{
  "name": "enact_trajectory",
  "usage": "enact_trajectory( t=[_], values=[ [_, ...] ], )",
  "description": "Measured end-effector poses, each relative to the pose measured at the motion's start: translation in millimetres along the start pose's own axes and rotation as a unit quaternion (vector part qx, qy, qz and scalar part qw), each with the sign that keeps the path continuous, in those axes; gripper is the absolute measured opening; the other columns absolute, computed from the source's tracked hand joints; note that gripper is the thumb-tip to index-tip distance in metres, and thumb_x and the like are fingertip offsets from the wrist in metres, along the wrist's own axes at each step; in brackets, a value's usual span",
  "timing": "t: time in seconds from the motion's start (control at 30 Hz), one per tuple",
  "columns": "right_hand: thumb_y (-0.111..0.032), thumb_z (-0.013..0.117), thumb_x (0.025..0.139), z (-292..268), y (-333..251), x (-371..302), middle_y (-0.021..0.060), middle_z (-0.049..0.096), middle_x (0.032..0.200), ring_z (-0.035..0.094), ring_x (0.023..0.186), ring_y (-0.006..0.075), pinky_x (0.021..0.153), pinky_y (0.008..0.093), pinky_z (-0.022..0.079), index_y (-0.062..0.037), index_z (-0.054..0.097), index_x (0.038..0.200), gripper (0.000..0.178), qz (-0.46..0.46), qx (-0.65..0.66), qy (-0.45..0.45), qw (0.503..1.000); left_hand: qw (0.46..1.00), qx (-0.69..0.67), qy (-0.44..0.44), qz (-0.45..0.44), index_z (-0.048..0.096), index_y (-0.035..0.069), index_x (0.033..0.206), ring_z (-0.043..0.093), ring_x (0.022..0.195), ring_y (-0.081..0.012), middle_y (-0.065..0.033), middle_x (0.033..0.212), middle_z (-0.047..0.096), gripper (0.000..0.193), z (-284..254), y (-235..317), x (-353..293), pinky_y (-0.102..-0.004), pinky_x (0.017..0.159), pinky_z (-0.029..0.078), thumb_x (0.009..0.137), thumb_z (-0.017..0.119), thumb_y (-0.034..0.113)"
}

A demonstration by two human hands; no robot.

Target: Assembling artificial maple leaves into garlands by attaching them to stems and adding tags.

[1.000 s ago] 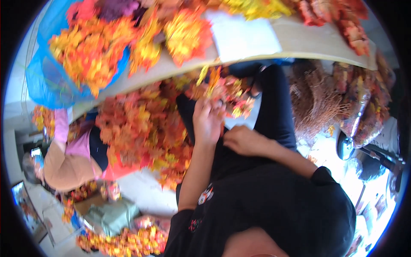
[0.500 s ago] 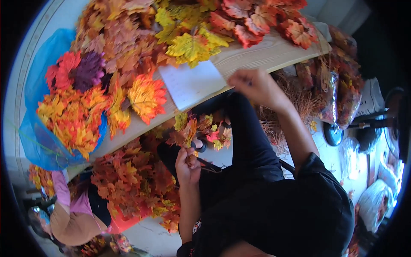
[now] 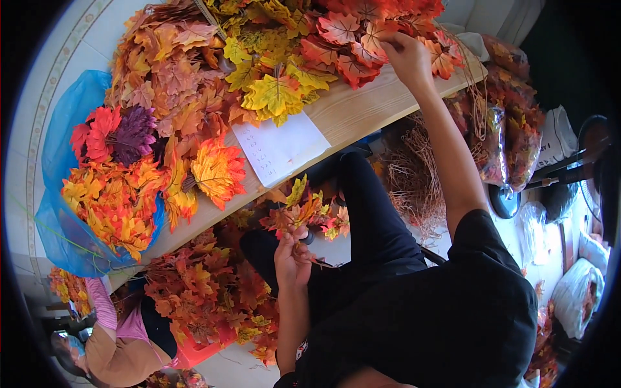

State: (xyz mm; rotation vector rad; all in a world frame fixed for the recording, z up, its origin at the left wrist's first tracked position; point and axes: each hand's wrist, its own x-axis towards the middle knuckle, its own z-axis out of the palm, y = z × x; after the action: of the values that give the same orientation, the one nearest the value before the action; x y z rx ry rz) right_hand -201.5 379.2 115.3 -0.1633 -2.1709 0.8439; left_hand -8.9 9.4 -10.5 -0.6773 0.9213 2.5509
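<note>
Held upright over my lap is a sprig of artificial maple leaves (image 3: 297, 215) in red, orange and yellow; my left hand (image 3: 293, 260) is closed round its stems. Across the table my right hand (image 3: 411, 61) reaches into a pile of red-orange artificial maple leaves (image 3: 352, 68). Its thumb and fingers pinch at the edge of one leaf there. Beside that pile lies a stack of yellow leaves (image 3: 273, 94), and a white sheet of paper with handwriting (image 3: 281, 152) rests at the near table edge.
The wooden table (image 3: 362, 107) slants across in front of me. Left stands a blue plastic bag (image 3: 55, 200) of leaves. Below it, more leaves (image 3: 200, 284) fill a red container (image 3: 200, 349) near another person (image 3: 116, 349). Brown twigs (image 3: 414, 181) and bagged leaves (image 3: 521, 139) lie right.
My right hand has moved from beside the paper up to the red-orange leaf pile and closed its fingertips at a leaf. My left hand keeps hold of the sprig.
</note>
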Motion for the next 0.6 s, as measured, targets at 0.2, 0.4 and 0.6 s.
enact_trajectory(
  t=[0.2, 0.4, 0.6],
  values=[
    [-0.026, 0.063, 0.078, 38, 4, 19, 0.0127, 0.065, 0.078, 0.062, 0.076, 0.0291, 0.066, 0.0377, 0.048, -0.0110, 0.065, 0.093, 0.021, -0.013, -0.121, 0.068, 0.990, 1.000, -0.003, -0.011, 0.010, 0.052, 0.007, 0.105, 0.058, 0.056, -0.0097, -0.0118, 0.100, 0.063, 0.016, -8, -2, -4, -0.0230, 0.046, 0.046, 0.093, 0.046, 0.017],
    [-0.024, 0.064, 0.075, 48, 7, 30, 0.0064, 0.063, 0.083, 0.061, 0.079, 0.0285, 0.068, 0.0375, 0.048, -0.0118, 0.066, 0.085, 0.016, -0.047, -0.143, 0.061, 0.987, 1.000, -0.002, 0.007, 0.010, 0.051, 0.007, 0.101, 0.060, 0.054, -0.0132, -0.0155, 0.100, 0.063, 0.013, -10, -2, -4, -0.0252, 0.046, 0.048, 0.092, 0.046, 0.016],
    [-0.022, 0.062, 0.076, 31, 13, 42, 0.0101, 0.063, 0.075, 0.061, 0.073, 0.0290, 0.064, 0.0377, 0.047, -0.0098, 0.065, 0.086, 0.015, -0.071, -0.071, 0.057, 0.993, 1.000, 0.000, -0.004, 0.021, 0.050, 0.007, 0.100, 0.061, 0.054, -0.0150, -0.0160, 0.095, 0.064, 0.011, -6, -6, -2, -0.0236, 0.045, 0.047, 0.092, 0.045, 0.013]
  ],
)
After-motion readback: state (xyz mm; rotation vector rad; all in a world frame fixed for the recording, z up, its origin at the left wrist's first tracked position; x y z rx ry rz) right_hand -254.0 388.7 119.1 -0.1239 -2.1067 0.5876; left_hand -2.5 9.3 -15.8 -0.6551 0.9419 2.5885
